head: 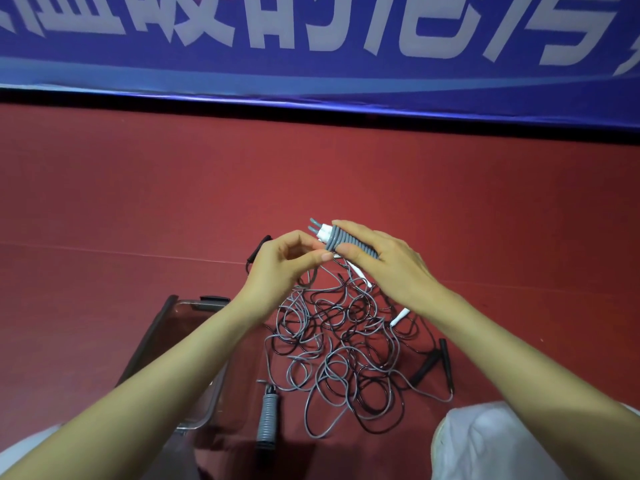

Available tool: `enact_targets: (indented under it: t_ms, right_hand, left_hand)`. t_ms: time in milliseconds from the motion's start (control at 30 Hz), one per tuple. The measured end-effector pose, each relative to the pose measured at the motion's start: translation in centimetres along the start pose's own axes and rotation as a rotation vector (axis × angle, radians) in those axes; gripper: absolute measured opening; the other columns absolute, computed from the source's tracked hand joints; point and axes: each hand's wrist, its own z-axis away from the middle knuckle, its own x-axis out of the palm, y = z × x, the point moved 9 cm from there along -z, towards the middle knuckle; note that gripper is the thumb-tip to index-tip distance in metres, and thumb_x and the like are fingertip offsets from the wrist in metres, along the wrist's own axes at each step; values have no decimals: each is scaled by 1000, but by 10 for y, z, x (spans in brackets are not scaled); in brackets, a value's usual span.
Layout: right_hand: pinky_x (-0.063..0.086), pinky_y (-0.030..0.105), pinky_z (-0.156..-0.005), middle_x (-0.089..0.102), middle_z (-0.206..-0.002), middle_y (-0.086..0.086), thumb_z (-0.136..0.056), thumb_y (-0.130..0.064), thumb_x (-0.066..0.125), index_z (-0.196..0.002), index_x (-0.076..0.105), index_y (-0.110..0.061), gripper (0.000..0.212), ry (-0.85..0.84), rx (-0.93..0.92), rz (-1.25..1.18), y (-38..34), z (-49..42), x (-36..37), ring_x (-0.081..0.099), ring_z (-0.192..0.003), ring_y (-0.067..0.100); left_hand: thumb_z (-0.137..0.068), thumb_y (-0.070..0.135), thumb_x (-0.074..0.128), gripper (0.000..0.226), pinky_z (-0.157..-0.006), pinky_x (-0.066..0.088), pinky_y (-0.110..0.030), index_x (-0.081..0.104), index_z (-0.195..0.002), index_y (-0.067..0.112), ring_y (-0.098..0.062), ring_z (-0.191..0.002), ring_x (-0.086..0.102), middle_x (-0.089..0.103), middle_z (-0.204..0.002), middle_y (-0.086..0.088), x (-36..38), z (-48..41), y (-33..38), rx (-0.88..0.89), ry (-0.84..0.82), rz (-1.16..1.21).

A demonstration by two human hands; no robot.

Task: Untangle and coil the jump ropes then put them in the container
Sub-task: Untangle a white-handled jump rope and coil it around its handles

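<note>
Judging from my feed, the job has barely started. Furthest left, the clear container [152,341] sits on the floor with the left forearm across it, and I see no rope in the part that shows. Just right of it a second grey handle [266,420] lies flat, its cord running up into the tangle of ropes [346,344], grey and black cords looped over one another in one loose heap in the middle.

Above that heap both hands work on one grey handle [346,242]. The left hand [280,268] has its fingers curled, with thumb and fingertips pinching at the handle's white-tipped end. The right hand [384,261] holds the ribbed grip, fingers laid over the top and thumb underneath. A cord drops from the handle into the heap.

Further right a white handle [398,317] pokes out of the cords, and a pair of black handles [429,365] lies at the heap's right edge. So nothing that I can see is coiled yet and nothing is stowed. Every rope is left to be pulled free, wound up and placed in the container. I'd take the grey rope as the one in hand.

No table here: everything rests on a dark red floor [138,202], smooth, with a thin pale line crossing it on the left. Along the far side runs a blue banner [311,60] with large white characters and a black strip at its foot. A knee in white cloth [502,441] shows at the lower right.
</note>
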Motion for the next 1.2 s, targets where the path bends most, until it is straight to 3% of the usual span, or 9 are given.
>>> enact_targets:
  t_ms: [167,367,500,700,800,900,1000,1100,1200]
  right_hand:
    - [44,41,-95,57,-127,-13,-92,-63,43,-133,37,-57,42,35,-30,-101,-2,0,2,55,-112,15]
    - [46,36,-87,57,-119,-4,-93,-56,45,-140,35,-51,48,158,-29,-51,-9,1,3,58,-104,20]
    - [44,33,-69,45,-98,-5,-96,-50,45,-147,26,-46,55,178,-61,-12,-15,5,11,55,-81,16]
    - [39,28,-70,37,-101,0,-98,-36,45,-145,3,-42,64,137,-145,-133,-32,10,40,47,-80,16]
    - [39,14,-72,40,-105,0,-99,-28,49,-147,21,-42,57,37,-89,-314,-31,4,47,50,-84,8]
    - [41,11,-77,46,-104,0,-96,-22,56,-128,51,-38,36,209,-71,-457,-23,-6,15,53,-85,6]
    - [44,9,-71,44,-103,-9,-91,-14,63,-122,48,-38,42,325,-8,-490,-7,-12,-11,52,-76,-3]
    - [48,11,-66,55,-101,1,-93,-9,59,-116,55,-24,28,165,61,-704,2,-17,-4,56,-76,0]
    - [51,19,-63,59,-77,0,-95,-9,57,-87,59,-14,10,100,108,-830,2,-15,3,58,-67,5]
  left_hand:
    - [-73,23,80,12,-67,47,-24,73,-72,33,-10,-70,55,56,-76,3,-20,4,16,168,261,-197]
    - [-87,11,69,13,-77,54,-28,73,-85,24,-10,-73,68,74,-75,4,-13,8,8,105,293,-114]
    - [-93,1,56,22,-93,53,-28,68,-107,14,-13,-96,69,73,-101,-2,1,6,-1,-12,216,158]
    - [-92,11,61,22,-80,53,-26,65,-112,3,-19,-91,68,70,-101,-11,4,6,-14,-115,247,508]
    - [-94,10,57,20,-72,54,-22,64,-110,2,-14,-80,67,69,-92,-7,-2,-1,-20,-153,231,522]
    - [-95,8,53,13,-69,55,-20,64,-101,5,-11,-75,67,71,-85,-3,1,-8,-15,-155,133,520]
    - [-91,11,54,14,-72,53,-20,64,-98,4,-9,-74,65,70,-81,-1,7,-11,-11,-160,14,477]
    - [-84,15,56,21,-73,53,-20,65,-99,3,-9,-75,65,70,-83,-2,18,-8,-12,-195,-92,498]
    - [-86,16,55,22,-67,53,-22,63,-101,1,-9,-67,62,67,-74,-1,23,-7,-18,-256,-92,547]
